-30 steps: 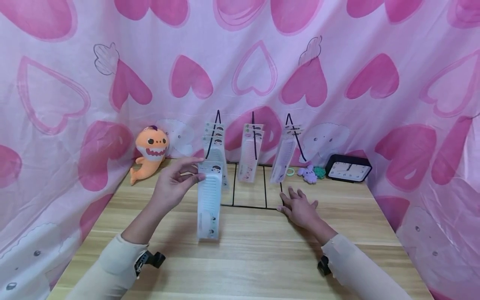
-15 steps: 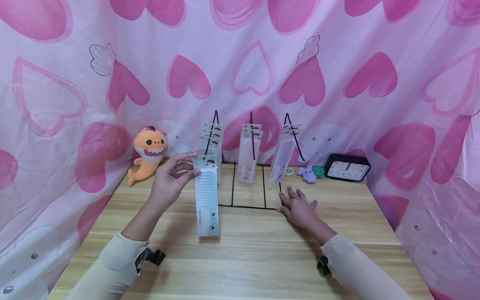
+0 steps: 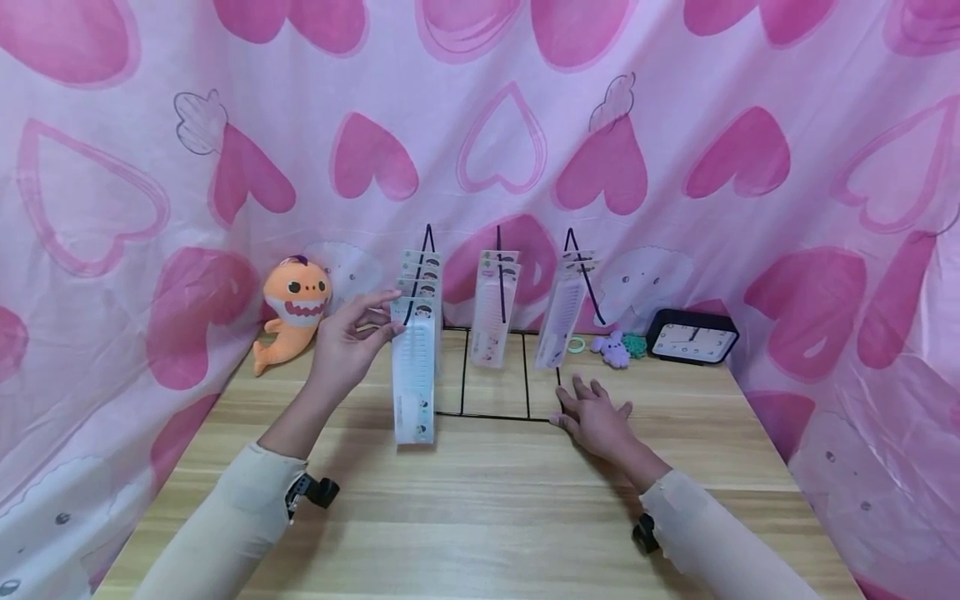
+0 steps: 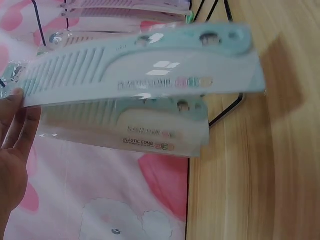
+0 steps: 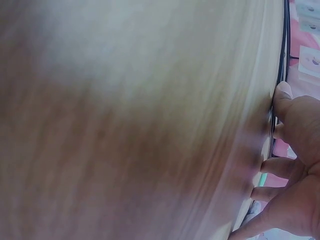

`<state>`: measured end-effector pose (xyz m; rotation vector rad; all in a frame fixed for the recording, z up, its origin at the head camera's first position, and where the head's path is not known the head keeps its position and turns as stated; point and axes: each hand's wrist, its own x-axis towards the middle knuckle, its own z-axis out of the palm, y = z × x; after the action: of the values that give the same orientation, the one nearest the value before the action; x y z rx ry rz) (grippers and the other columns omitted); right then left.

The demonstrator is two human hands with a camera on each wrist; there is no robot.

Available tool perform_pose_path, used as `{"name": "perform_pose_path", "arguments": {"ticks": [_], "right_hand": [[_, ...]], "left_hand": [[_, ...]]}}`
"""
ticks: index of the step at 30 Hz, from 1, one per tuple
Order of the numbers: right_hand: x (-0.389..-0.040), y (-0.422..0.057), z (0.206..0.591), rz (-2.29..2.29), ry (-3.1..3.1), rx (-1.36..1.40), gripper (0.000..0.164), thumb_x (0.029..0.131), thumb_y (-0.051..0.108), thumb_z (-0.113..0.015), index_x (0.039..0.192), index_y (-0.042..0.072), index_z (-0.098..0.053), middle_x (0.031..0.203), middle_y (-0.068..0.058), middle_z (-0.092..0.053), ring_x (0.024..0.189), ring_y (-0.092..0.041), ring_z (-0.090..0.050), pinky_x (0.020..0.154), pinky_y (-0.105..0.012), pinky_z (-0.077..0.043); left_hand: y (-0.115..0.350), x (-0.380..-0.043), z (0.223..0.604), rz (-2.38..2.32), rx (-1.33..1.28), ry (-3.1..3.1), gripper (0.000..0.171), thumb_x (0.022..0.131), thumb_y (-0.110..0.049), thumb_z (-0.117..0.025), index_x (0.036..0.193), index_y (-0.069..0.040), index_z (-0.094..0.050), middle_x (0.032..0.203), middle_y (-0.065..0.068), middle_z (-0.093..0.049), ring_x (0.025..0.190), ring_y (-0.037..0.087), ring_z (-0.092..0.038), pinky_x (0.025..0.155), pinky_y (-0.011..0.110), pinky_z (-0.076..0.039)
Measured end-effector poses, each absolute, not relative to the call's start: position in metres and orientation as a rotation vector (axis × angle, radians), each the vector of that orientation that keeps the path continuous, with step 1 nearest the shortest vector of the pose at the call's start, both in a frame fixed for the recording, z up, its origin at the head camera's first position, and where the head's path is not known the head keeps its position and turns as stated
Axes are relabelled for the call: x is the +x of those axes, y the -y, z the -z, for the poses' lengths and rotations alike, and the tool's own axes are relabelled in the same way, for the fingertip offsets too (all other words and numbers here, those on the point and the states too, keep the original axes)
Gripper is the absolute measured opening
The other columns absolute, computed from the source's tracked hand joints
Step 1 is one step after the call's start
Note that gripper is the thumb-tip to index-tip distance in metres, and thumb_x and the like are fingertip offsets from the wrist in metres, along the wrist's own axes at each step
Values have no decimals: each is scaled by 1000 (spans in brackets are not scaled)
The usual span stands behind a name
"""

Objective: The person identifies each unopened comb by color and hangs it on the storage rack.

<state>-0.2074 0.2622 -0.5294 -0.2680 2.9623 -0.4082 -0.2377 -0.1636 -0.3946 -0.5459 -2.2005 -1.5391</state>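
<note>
My left hand (image 3: 351, 337) pinches the upper left edge of a packaged blue plastic comb (image 3: 414, 379). The comb hangs upright at the front of the left prong (image 3: 408, 312), whose tip shows in front of the package. Behind it, several similar blue comb packs (image 3: 422, 265) hang in a row. In the left wrist view the comb pack (image 4: 150, 65) lies across the picture, with the fingertips at its left end. My right hand (image 3: 596, 417) rests with spread fingers at the front right corner of the black wire rack (image 3: 495, 416); the right wrist view shows its fingers (image 5: 277, 167) along the wire.
Pink comb packs (image 3: 493, 321) hang on the middle prong and purple ones (image 3: 559, 325) on the right prong. Behind the rack's right side are a purple toy (image 3: 613, 350), a green ring (image 3: 576, 344) and a clock (image 3: 692, 337). An orange shark plush (image 3: 294, 308) sits left.
My left hand has moved the comb up and back, toward the other blue packs, and the prong tip now passes in front of its top. The right hand stays in place.
</note>
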Motion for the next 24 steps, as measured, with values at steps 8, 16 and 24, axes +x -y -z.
{"name": "perform_pose_path", "arguments": {"ticks": [8, 16, 24], "right_hand": [[-205, -263, 528, 405, -2964, -274, 65, 111, 50, -64, 167, 21, -51, 181, -21, -30, 165, -59, -26, 106, -104, -16], [-206, -264, 529, 420, -2970, -272, 65, 111, 51, -64, 167, 21, -51, 181, -21, -32, 165, -59, -26, 106, -105, -15], [-209, -270, 525, 427, -2966, -277, 66, 111, 51, -64, 168, 21, -50, 181, -22, -32, 164, -60, -26, 106, -105, -16]], "left_hand": [[160, -245, 398, 1537, -558, 2109, 51, 97, 9, -79, 140, -19, -77, 129, 11, -78, 102, 7, -79, 91, 19, -65], [160, -245, 399, 1580, -513, 2119, 54, 100, 0, -78, 146, -29, -73, 134, 9, -76, 108, 1, -76, 96, 19, -63], [166, -247, 413, 1715, -366, 2229, 65, 103, -11, -79, 157, -42, -60, 131, 11, -75, 113, 11, -77, 94, 17, -63]]}}
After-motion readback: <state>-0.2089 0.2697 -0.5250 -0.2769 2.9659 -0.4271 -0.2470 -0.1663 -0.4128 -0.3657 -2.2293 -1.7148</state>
